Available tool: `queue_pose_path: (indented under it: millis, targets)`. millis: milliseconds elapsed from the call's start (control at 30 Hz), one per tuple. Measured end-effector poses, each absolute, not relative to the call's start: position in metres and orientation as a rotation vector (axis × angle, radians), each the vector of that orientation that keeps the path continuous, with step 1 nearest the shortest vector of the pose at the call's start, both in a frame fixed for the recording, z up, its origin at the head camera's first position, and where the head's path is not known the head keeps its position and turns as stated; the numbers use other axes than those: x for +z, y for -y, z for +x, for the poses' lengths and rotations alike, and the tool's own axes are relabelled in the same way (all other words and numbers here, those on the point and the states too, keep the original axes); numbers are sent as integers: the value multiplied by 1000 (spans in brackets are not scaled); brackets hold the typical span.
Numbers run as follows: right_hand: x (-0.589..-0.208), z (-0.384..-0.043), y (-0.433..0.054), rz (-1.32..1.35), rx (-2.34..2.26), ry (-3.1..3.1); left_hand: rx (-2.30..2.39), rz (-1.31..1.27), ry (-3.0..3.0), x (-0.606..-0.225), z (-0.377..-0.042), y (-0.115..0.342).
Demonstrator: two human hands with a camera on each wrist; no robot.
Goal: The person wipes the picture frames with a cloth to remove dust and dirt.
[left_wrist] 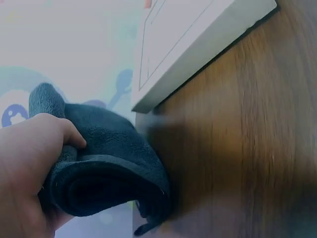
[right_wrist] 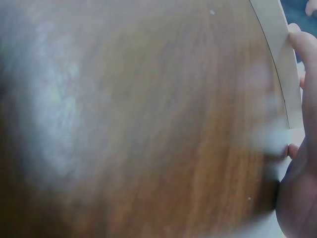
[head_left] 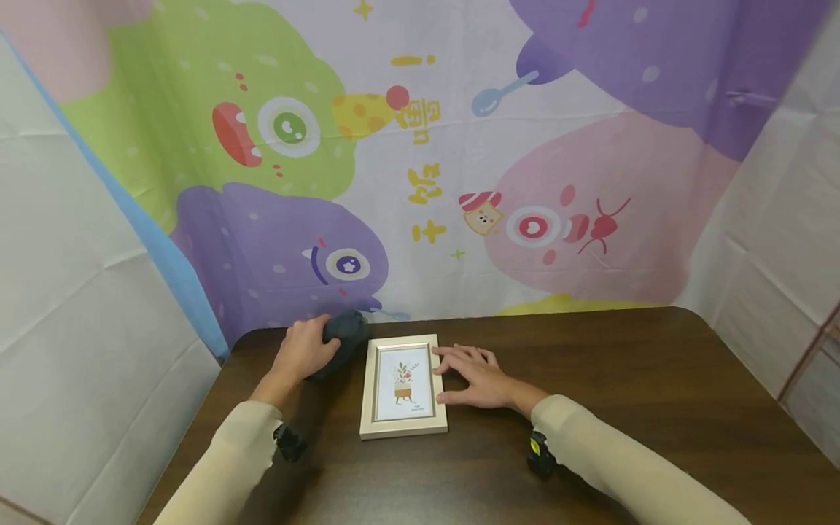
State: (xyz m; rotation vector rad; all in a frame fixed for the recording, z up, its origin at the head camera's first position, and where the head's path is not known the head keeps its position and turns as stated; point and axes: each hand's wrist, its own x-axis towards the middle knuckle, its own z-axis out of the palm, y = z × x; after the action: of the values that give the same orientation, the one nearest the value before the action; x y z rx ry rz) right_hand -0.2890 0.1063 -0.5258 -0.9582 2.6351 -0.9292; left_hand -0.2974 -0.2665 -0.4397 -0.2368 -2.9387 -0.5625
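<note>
My left hand (head_left: 307,350) grips folded dark cloth (left_wrist: 111,134), fingers curled round it; my right hand (head_left: 479,379), fingers spread, touches picture frame (head_left: 403,386) right edge.

a cream picture frame (head_left: 403,383) lies on the brown table (head_left: 610,357).

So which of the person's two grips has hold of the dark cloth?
The left grip, curled round the cloth on the left of the frame. The right grip holds no cloth; it is at the frame's right edge.
</note>
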Motion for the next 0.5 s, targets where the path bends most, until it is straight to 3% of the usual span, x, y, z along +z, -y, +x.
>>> queue_pose_path:
  millis: [100, 333, 500]
  targets:
    - [-526, -289, -107, -954, -934, -2636, -625, -251, 2946, -453, -310, 266]
    - [-528, -290, -106, -965, -931, -2634, -699, -306, 2890, -542, -377, 288]
    - [-528, -290, -107, -955, -922, -2646, -806, -297, 2975, -559, -391, 287]
